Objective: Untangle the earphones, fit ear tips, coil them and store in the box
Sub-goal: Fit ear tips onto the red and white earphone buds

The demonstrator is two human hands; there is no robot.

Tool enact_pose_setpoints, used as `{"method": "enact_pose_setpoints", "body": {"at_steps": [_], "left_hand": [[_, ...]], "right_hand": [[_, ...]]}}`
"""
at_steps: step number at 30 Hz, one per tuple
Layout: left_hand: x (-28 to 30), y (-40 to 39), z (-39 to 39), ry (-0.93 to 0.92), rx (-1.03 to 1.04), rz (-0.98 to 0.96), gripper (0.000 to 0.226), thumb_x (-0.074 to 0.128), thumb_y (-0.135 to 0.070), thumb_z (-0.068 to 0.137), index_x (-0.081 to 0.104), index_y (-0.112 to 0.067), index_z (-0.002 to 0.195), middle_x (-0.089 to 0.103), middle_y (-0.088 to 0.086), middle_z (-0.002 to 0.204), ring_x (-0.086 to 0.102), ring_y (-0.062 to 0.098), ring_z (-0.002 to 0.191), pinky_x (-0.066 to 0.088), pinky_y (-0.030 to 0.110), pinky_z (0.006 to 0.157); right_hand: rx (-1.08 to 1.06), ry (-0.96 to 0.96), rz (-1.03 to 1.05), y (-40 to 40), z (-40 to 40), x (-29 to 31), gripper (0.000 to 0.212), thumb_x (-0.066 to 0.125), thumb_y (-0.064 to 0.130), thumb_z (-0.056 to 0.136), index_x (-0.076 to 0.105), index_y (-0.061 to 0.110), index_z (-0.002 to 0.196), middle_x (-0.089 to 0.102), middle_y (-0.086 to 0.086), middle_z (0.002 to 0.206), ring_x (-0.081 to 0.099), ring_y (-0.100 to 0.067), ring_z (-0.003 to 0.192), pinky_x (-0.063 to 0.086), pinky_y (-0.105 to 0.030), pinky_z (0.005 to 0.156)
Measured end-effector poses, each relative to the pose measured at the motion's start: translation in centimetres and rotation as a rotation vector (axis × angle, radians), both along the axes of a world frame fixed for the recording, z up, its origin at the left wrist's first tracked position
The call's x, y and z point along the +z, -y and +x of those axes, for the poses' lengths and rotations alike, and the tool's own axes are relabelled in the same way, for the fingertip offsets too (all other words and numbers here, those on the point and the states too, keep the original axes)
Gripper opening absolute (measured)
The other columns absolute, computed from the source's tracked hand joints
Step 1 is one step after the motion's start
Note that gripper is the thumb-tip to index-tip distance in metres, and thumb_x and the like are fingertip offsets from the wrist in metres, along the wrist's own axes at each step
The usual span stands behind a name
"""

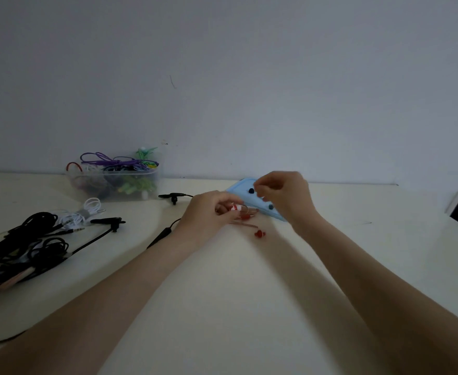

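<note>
Left hand (pixel 211 209) sitting at centre frame, fingers curled, pinching a red-and-white earbud (pixel 236 207) with its thin reddish cable (pixel 245 224) trailing down-right across the table (pixel 222 293). Right hand (pixel 283 194) hovering just right of it, above a light blue lid (pixel 240 186), thumb and forefinger pressed together near a dark ear tip (pixel 251 190); whether anything is actually pinched there, cannot tell. Lying on the lid further right, 1 more dark ear tip (pixel 270 206). Resting on the table below the hands, apart from them, a second red earbud (pixel 259 234).

Sitting at the upper left against the wall, a clear storage box (pixel 114 182) stuffed with purple, green and white cables. Stretching from the box toward the left wrist, a black neckband earphone (pixel 172 197). Piling up at the far left edge, tangled black cables (pixel 24 239), with a bundled white earphone coil (pixel 87 211) just above them.
</note>
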State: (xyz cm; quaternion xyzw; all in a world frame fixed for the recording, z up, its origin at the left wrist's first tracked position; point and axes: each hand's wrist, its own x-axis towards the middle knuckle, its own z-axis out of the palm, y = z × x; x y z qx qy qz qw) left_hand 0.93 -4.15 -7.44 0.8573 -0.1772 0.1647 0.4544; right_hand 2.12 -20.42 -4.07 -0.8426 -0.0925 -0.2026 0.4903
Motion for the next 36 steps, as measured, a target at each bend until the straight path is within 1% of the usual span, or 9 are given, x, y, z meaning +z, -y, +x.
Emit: {"method": "enact_pose_setpoints", "body": {"at_steps": [3, 7, 9, 14, 19, 23, 30, 34, 36], "left_hand": [[0.1, 0.0, 0.3, 0.0, 0.046, 0.036, 0.015, 0.071, -0.012, 0.08, 0.073, -0.013, 0.094, 0.061, -0.009, 0.079, 0.053, -0.002, 0.065, 0.037, 0.003, 0.062], [0.1, 0.1, 0.6, -0.031, 0.083, 0.039, 0.018, 0.075, -0.011, 0.075, 0.073, -0.01, 0.092, 0.062, -0.006, 0.076, 0.054, -0.008, 0.058, 0.038, 0.001, 0.059], [0.0, 0.2, 0.7, -0.034, 0.087, 0.036, 0.019, 0.075, -0.011, 0.074, 0.073, -0.011, 0.093, 0.063, -0.004, 0.076, 0.054, -0.007, 0.059, 0.039, 0.002, 0.06], [-0.1, 0.1, 0.7, -0.034, 0.074, 0.062, 0.02, 0.074, -0.016, 0.077, 0.073, -0.014, 0.096, 0.062, -0.005, 0.079, 0.052, -0.004, 0.064, 0.038, 0.006, 0.064], [-0.3, 0.1, 0.8, -0.022, 0.062, 0.072, 0.015, 0.072, -0.017, 0.079, 0.073, -0.014, 0.094, 0.063, -0.004, 0.079, 0.053, -0.002, 0.064, 0.037, 0.005, 0.062], [-0.2, 0.1, 0.6, -0.019, 0.068, 0.075, 0.015, 0.071, -0.016, 0.08, 0.073, -0.013, 0.094, 0.062, -0.005, 0.078, 0.053, -0.002, 0.064, 0.037, 0.004, 0.061], [-0.1, 0.1, 0.6, -0.02, 0.063, 0.051, 0.013, 0.07, -0.013, 0.08, 0.072, -0.012, 0.093, 0.061, -0.006, 0.076, 0.053, -0.003, 0.063, 0.038, 0.003, 0.06], [-0.2, 0.1, 0.7, -0.013, 0.056, 0.071, 0.014, 0.069, -0.016, 0.081, 0.072, -0.014, 0.095, 0.062, -0.005, 0.077, 0.053, -0.001, 0.065, 0.037, 0.005, 0.062], [-0.2, 0.2, 0.6, 0.009, 0.037, 0.097, 0.015, 0.068, -0.016, 0.083, 0.072, -0.015, 0.097, 0.057, -0.011, 0.075, 0.052, -0.002, 0.065, 0.037, 0.006, 0.064]], "right_hand": [[-0.146, 0.018, -0.086, 1.9, 1.7, 1.6, 0.016, 0.058, -0.002, 0.083, 0.072, 0.003, 0.089, 0.068, -0.007, 0.082, 0.054, -0.004, 0.058, 0.04, -0.004, 0.051], [-0.264, -0.073, -0.297, 3.2, 4.4, 1.6, 0.026, 0.05, -0.005, 0.085, 0.073, 0.004, 0.094, 0.07, -0.011, 0.102, 0.063, -0.021, 0.094, 0.044, -0.02, 0.078], [-0.284, -0.14, -0.338, 3.6, 5.3, 1.3, 0.03, 0.047, -0.008, 0.085, 0.073, 0.005, 0.093, 0.07, -0.013, 0.103, 0.063, -0.025, 0.098, 0.046, -0.024, 0.081], [-0.293, -0.266, -0.403, 3.7, 6.2, 0.7, 0.017, 0.058, 0.005, 0.086, 0.071, 0.002, 0.095, 0.069, -0.016, 0.102, 0.061, -0.028, 0.098, 0.048, -0.03, 0.081], [-0.377, -0.285, -0.406, 3.3, 6.8, -0.2, 0.019, 0.057, 0.003, 0.084, 0.067, -0.003, 0.099, 0.067, -0.019, 0.1, 0.062, -0.032, 0.092, 0.05, -0.033, 0.075], [-0.402, -0.237, -0.374, 2.9, 6.7, -0.5, 0.015, 0.054, 0.001, 0.085, 0.066, -0.004, 0.092, 0.066, -0.02, 0.095, 0.062, -0.033, 0.084, 0.047, -0.032, 0.065], [-0.295, -0.183, -0.275, 2.5, 5.4, 0.9, 0.008, 0.069, 0.001, 0.078, 0.071, -0.001, 0.086, 0.068, -0.013, 0.088, 0.059, -0.021, 0.078, 0.043, -0.025, 0.069], [-0.246, -0.283, -0.145, 2.7, 5.0, 0.7, 0.009, 0.07, 0.0, 0.076, 0.068, 0.005, 0.083, 0.06, -0.006, 0.075, 0.052, -0.014, 0.064, 0.043, -0.026, 0.069], [-0.237, -0.31, -0.087, 3.1, 4.8, 0.6, 0.011, 0.071, 0.001, 0.076, 0.068, 0.005, 0.086, 0.058, -0.004, 0.069, 0.05, -0.012, 0.06, 0.046, -0.027, 0.064]]}}
